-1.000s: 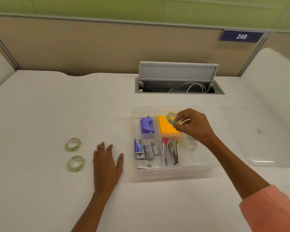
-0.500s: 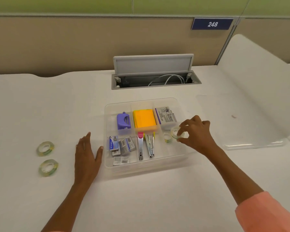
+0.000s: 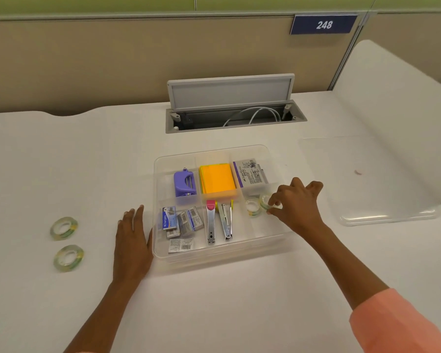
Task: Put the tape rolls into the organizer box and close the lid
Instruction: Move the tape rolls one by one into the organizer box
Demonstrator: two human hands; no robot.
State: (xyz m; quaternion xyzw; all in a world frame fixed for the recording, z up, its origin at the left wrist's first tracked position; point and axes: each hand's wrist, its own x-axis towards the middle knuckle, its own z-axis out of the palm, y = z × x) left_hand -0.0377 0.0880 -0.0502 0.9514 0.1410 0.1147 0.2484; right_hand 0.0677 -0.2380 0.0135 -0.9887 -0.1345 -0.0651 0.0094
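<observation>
Since a second ago the roll (image 3: 265, 201) has come down from above the box (image 3: 222, 257) into its near-right compartment, still pinched by right hand (image 3: 297, 203) fingertips, just beside a roll already there (image 3: 253, 206). Left hand (image 3: 132, 240) lies flat and relaxed against the box's left wall, likely steadying it. Two rolls (image 3: 64, 228) wait left of that hand; the lid (image 3: 382, 184) lies off to the right, so closing comes last.

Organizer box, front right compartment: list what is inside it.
Two tape rolls: one tape roll lies flat, a second tape roll stands tilted, pinched by the right hand. That hand covers part of the organizer box compartment, so anything beneath it is hidden.
</observation>
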